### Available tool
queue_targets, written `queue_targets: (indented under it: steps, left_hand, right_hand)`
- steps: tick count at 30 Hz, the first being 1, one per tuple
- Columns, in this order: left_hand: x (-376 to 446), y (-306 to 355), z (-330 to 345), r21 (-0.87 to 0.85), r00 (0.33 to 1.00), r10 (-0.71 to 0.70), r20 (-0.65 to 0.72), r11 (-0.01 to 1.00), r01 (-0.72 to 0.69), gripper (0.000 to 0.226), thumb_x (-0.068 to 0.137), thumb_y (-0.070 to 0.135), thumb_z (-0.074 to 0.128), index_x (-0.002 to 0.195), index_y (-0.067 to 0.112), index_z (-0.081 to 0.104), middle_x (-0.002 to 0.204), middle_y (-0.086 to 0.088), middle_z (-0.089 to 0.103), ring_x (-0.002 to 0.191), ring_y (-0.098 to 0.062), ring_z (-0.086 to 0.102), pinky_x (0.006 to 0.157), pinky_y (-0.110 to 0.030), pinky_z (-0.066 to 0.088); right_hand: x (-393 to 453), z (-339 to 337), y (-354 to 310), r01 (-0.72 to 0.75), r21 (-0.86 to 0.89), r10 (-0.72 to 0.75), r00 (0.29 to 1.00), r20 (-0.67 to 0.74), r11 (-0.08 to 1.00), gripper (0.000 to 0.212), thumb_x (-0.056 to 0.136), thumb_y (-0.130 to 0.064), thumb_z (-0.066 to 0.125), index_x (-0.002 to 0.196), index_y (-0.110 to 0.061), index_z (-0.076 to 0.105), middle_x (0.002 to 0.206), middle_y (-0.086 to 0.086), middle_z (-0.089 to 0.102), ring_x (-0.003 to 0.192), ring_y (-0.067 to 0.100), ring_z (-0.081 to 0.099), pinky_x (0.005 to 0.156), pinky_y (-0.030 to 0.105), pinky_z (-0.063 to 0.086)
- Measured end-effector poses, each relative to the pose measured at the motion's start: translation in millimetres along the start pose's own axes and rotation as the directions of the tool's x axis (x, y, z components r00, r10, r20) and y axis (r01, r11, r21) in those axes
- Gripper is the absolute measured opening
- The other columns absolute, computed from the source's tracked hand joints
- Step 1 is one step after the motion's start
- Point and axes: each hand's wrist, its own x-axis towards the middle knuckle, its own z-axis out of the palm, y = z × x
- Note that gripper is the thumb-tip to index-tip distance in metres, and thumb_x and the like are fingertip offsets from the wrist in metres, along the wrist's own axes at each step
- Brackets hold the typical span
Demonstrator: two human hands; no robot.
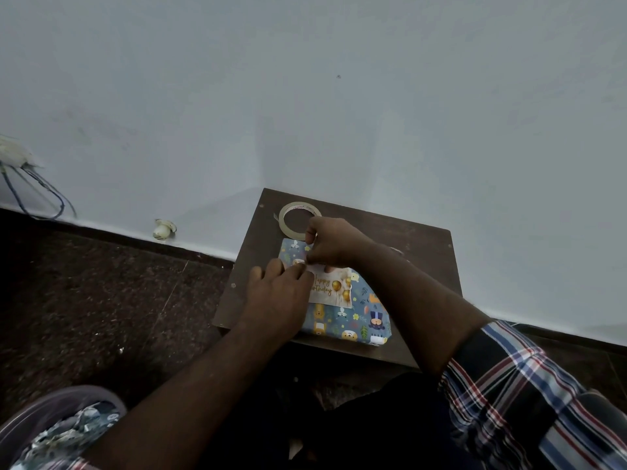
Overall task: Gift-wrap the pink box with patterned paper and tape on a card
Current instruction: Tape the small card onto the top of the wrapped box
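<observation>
The box (342, 317) is fully wrapped; both hands, left hand (276, 296) and right hand (330, 244), pinch tape at the card (330, 288) edge, the last step left.

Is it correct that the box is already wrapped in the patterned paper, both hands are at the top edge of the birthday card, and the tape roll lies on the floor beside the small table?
Not quite. In the head view the tape roll lies on the small table, just behind the wrapped box, not on the floor. The rest holds: the left hand and right hand meet at the card top edge.
</observation>
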Motion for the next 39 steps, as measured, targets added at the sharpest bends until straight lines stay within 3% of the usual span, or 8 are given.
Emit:
queue_targets:
  steps: [7, 14, 17, 23, 29, 33, 36, 39]
  left_hand:
    - [-0.6, -1.0, 3.5, -0.004, 1.000, 0.008, -0.008, 1.000, -0.008, 0.045, 0.096, 0.039, 0.056, 0.137, 0.025, 0.045, 0.153, 0.000, 0.045, 0.125, -0.029, 0.044, 0.092, -0.044, 0.034]
    - [-0.8, -7.1, -2.6, -0.001, 0.999, 0.030, 0.030, 1.000, -0.030, 0.044, 0.096, 0.032, 0.055, 0.138, 0.028, 0.041, 0.160, 0.005, 0.034, 0.127, -0.029, 0.042, 0.096, -0.043, 0.035]
    - [-0.5, -7.3, -2.8, -0.003, 0.999, 0.031, 0.040, 1.000, -0.031, 0.042, 0.097, 0.031, 0.053, 0.138, 0.029, 0.042, 0.161, 0.006, 0.033, 0.126, -0.030, 0.043, 0.098, -0.044, 0.037]
    - [0.0, -9.3, -4.7, 0.006, 0.997, 0.033, 0.075, 0.999, -0.034, 0.050, 0.095, 0.034, 0.059, 0.141, 0.029, 0.039, 0.163, 0.007, 0.028, 0.128, -0.030, 0.041, 0.100, -0.047, 0.037]
    - [-1.2, -11.9, -5.1, -0.004, 0.995, 0.044, 0.094, 0.999, -0.044, 0.063, 0.090, 0.035, 0.067, 0.145, 0.031, 0.036, 0.165, 0.010, 0.023, 0.132, -0.028, 0.038, 0.102, -0.046, 0.035]
    - [0.1, -17.4, -5.9, -0.015, 0.994, 0.062, 0.092, 0.998, -0.061, 0.052, 0.095, 0.040, 0.061, 0.142, 0.036, 0.040, 0.164, 0.013, 0.024, 0.131, -0.028, 0.038, 0.101, -0.048, 0.033]
    - [1.5, -19.7, -7.0, -0.035, 0.994, 0.058, 0.095, 0.998, -0.055, 0.042, 0.099, 0.041, 0.053, 0.139, 0.037, 0.043, 0.161, 0.012, 0.029, 0.129, -0.028, 0.039, 0.101, -0.048, 0.034]
    - [1.7, -20.7, -4.5, -0.074, 0.997, 0.027, 0.067, 0.997, -0.023, 0.036, 0.101, 0.039, 0.046, 0.136, 0.033, 0.043, 0.157, 0.013, 0.038, 0.122, -0.026, 0.042, 0.098, -0.046, 0.036]
  right_hand:
    - [-3.0, 2.8, 7.5, -0.037, 0.048, 0.040, 0.997, -0.065, 0.998, 0.032, 0.079, -0.013, 0.082, 0.094, -0.015, 0.053, 0.096, 0.007, 0.063, 0.074, 0.022, 0.071, 0.056, 0.028, 0.060]
    - [-3.9, 9.3, 13.2, -0.060, 0.072, 0.068, 0.989, -0.128, 0.996, 0.029, 0.077, -0.014, 0.083, 0.097, -0.009, 0.062, 0.095, 0.007, 0.066, 0.083, 0.024, 0.066, 0.074, 0.042, 0.060]
    - [-3.3, 9.5, 14.9, -0.055, 0.066, 0.063, 0.989, -0.132, 0.996, 0.030, 0.077, -0.016, 0.084, 0.098, -0.007, 0.065, 0.096, 0.006, 0.067, 0.088, 0.023, 0.064, 0.078, 0.041, 0.057]
    - [-4.4, 9.2, 14.1, -0.058, 0.073, 0.066, 0.991, -0.120, 0.996, 0.023, 0.081, -0.013, 0.080, 0.099, -0.007, 0.068, 0.095, 0.005, 0.066, 0.084, 0.016, 0.059, 0.076, 0.036, 0.055]
    - [-6.4, 11.2, 12.6, -0.069, 0.073, 0.078, 0.988, -0.136, 0.995, 0.023, 0.079, -0.012, 0.081, 0.098, -0.006, 0.069, 0.091, 0.001, 0.064, 0.081, 0.014, 0.057, 0.060, 0.024, 0.045]
    - [-3.7, 9.2, 12.6, -0.146, 0.191, 0.171, 0.977, -0.125, 0.971, 0.020, 0.076, -0.004, 0.082, 0.091, -0.002, 0.070, 0.084, 0.010, 0.071, 0.069, 0.020, 0.065, 0.058, 0.029, 0.055]
    - [-2.4, 10.6, 13.3, -0.167, 0.236, 0.202, 0.970, -0.134, 0.957, 0.014, 0.075, 0.001, 0.077, 0.088, 0.000, 0.071, 0.087, 0.016, 0.074, 0.067, 0.022, 0.067, 0.051, 0.026, 0.052]
    - [-2.5, 9.9, 16.7, -0.153, 0.265, 0.202, 0.965, -0.166, 0.952, 0.008, 0.075, 0.002, 0.072, 0.084, 0.001, 0.072, 0.085, 0.015, 0.075, 0.075, 0.027, 0.073, 0.060, 0.033, 0.059]
